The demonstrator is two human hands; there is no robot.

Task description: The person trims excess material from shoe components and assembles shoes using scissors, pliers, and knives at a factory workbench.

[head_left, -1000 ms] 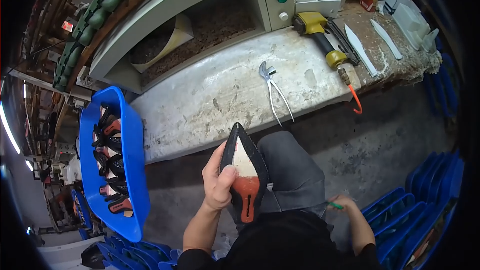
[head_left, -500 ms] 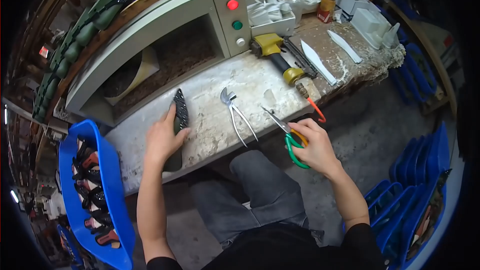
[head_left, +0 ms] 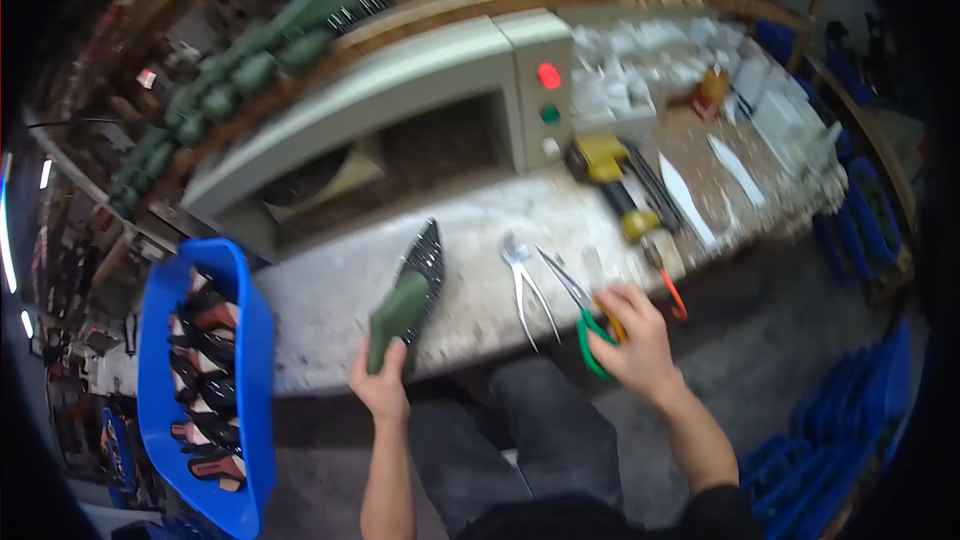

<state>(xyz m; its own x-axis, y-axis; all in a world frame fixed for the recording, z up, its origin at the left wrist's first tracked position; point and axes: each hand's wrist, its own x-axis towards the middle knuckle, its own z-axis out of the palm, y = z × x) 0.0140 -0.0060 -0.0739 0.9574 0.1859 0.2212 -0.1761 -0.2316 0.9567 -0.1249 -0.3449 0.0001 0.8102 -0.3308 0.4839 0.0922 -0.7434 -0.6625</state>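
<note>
My left hand [head_left: 382, 388] grips the heel end of a green shoe last [head_left: 403, 306], thumb on one side and fingers on the other. A glossy black shoe upper [head_left: 428, 258] covers its pointed toe and one edge. The last is tilted over the near part of the workbench, toe pointing away from me. In my right hand [head_left: 642, 348] is a pair of scissors [head_left: 568, 282] with green and orange handles. Their blades point away and to the left; motion blur hides how far apart they are. Metal pincers [head_left: 524, 285] lie on the bench between both hands.
A blue bin [head_left: 262, 370] of black shoes stands left. Behind the bench surface [head_left: 310, 325] is a beige machine [head_left: 440, 65] with an opening. A yellow pneumatic tool [head_left: 610, 175], white strips [head_left: 688, 202] and a bottle [head_left: 711, 92] lie right. Blue racks [head_left: 850, 420] stand lower right.
My left hand has gone from resting on top of the last to gripping its heel end, turning its green side up. The scissors remain in my right hand. The camera view has shifted.
</note>
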